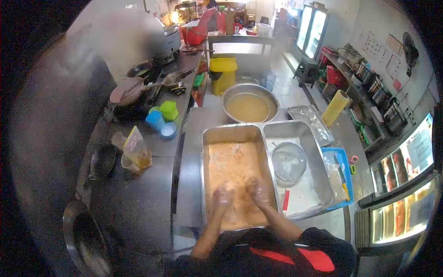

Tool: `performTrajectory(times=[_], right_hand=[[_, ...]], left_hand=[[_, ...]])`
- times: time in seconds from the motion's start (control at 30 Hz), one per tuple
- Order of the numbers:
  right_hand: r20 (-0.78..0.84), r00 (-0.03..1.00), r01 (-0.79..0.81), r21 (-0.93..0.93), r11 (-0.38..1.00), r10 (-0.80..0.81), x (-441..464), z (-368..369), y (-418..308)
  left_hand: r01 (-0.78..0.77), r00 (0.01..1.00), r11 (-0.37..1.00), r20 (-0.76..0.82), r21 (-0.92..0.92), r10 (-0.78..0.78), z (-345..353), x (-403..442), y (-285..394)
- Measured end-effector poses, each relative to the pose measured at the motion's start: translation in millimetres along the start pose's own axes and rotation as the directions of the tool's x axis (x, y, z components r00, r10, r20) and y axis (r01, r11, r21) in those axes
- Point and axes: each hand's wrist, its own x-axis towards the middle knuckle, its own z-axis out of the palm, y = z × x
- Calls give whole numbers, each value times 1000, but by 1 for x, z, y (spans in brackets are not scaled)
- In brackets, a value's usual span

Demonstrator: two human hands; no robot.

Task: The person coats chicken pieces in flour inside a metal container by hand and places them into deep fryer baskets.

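A deep rectangular metal pan holds a layer of orange-tinted powder, with a few paler patches near its far end. My left hand is down in the powder, left of the pan's middle. A short gap away, my right hand is at the powder too, nearer the right wall. Both hands seem to wear thin clear gloves dusted with powder. Motion blurs their fingers, so I cannot make out their pose or anything held. Beside this pan, a second metal pan contains white powder and a round mesh sieve.
Beyond the pans stands a metal bowl of cloudy tan liquid. A red-handled tool lies in the second pan. Right of it are a blue tray and a yellow roll. Cups and a wok are on the left.
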Motion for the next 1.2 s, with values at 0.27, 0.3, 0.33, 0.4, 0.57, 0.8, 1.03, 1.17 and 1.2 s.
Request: performTrajectory(times=[0.27,0.3,0.33,0.4,0.57,0.8,1.03,1.17,1.2], right_hand=[[0,997,76,-169,983,-77,7,-2,29],[-59,986,134,-268,954,-155,-3,8,49],[24,993,113,-349,930,-112,-5,13,46],[176,984,92,-502,860,-3,-12,20,33],[63,979,201,-448,871,-194,-1,-22,11],[364,927,-295,546,784,95,-9,7,125],[451,882,50,-375,926,135,-18,-7,-10],[340,927,-9,-410,912,162,-15,9,13],[350,923,-38,-332,942,161,-11,13,35]], left_hand=[[82,980,997,183,12,-83,-73,4,63],[-54,993,998,107,36,49,-49,-4,54],[-140,990,989,34,42,139,-26,-11,52],[33,979,997,204,-75,-17,-44,-6,72],[24,825,1000,565,9,-24,-106,24,56],[626,777,-236,621,-743,107,-72,-9,37],[520,774,722,610,-457,-172,-75,-7,41],[272,798,960,573,-68,-186,-158,9,117],[297,788,950,586,-93,-189,-163,11,122]])
